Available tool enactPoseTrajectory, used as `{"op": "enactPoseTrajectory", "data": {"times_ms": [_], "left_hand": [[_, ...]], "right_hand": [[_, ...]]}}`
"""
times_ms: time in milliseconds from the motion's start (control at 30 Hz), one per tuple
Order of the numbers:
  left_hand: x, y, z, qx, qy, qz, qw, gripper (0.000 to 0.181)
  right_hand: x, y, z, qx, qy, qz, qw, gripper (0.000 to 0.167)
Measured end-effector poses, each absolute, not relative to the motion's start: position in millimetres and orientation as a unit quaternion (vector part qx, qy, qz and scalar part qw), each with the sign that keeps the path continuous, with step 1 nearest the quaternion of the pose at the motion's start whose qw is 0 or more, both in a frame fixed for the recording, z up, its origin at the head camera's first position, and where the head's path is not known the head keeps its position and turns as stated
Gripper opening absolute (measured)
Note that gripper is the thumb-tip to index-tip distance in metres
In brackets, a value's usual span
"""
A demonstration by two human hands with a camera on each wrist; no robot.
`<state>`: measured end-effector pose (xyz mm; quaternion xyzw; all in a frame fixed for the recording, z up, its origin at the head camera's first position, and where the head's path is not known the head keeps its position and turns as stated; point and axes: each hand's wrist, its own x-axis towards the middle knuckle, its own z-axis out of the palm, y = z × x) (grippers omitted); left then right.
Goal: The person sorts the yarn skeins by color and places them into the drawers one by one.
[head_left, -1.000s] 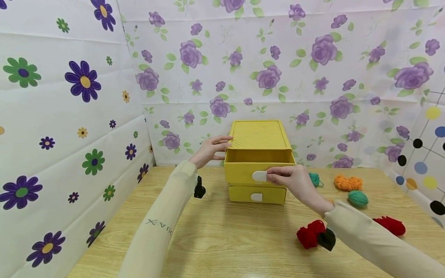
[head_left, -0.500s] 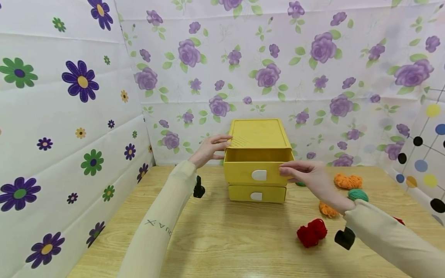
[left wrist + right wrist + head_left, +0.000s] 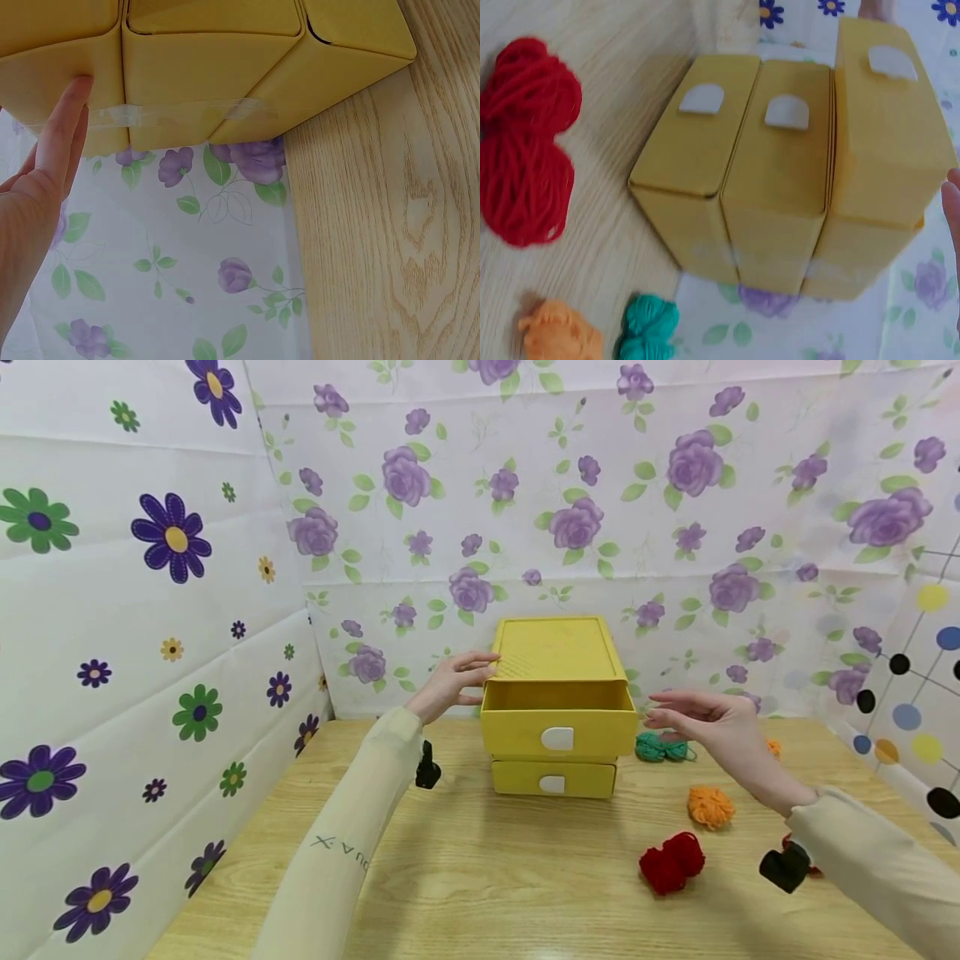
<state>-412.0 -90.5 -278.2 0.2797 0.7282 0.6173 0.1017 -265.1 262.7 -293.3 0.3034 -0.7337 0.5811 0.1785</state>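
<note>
A yellow drawer box (image 3: 558,647) stands at the back of the table, its top drawer (image 3: 517,732) pulled out. Inside, the part of that drawer I can see is bare. White tabs mark the drawer fronts; the right wrist view shows three drawers, with the middle (image 3: 780,157) and bottom (image 3: 694,142) ones pushed in. My left hand (image 3: 453,683) rests with extended fingers against the box's left side, a fingertip touching it in the left wrist view. My right hand (image 3: 723,731) hovers right of the top drawer, apart from it, fingers loosely bent and holding nothing.
Right of the box lie small yarn skeins: a teal one (image 3: 658,747), an orange one (image 3: 710,807) and a red one (image 3: 671,863). More yarn is partly hidden behind my right arm. A flowered cloth (image 3: 420,568) hangs close behind the box.
My right hand has let go of the top drawer's white tab and moved right, away from the drawer. The drawer stays pulled out. My left hand stays at the box's side.
</note>
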Motion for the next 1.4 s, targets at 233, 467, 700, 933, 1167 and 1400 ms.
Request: {"op": "enactPoseTrajectory", "data": {"times_ms": [233,467,700,933,1167,1400], "left_hand": [[-412,-90,-279,0.279,0.727,0.620,0.102,0.039],[-412,-90,-279,0.278,0.726,0.621,0.101,0.039],[-410,-90,-279,0.276,0.729,0.619,0.100,0.040],[-407,-90,-277,0.282,0.729,0.615,0.101,0.040],[-390,-91,-265,0.292,0.727,0.612,0.113,0.044],[-401,-90,-273,0.281,0.728,0.617,0.101,0.042]], "right_hand": [[-272,294,-295,0.283,-0.725,0.601,0.180,0.033],[-279,321,-300,0.215,-0.788,0.548,0.181,0.041],[-288,344,-312,0.188,-0.844,0.482,0.145,0.051],[-294,360,-322,0.188,-0.862,0.459,0.100,0.062],[-296,373,-333,0.172,-0.880,0.441,0.033,0.071],[-298,387,-350,0.174,-0.881,0.440,-0.012,0.069]]}}
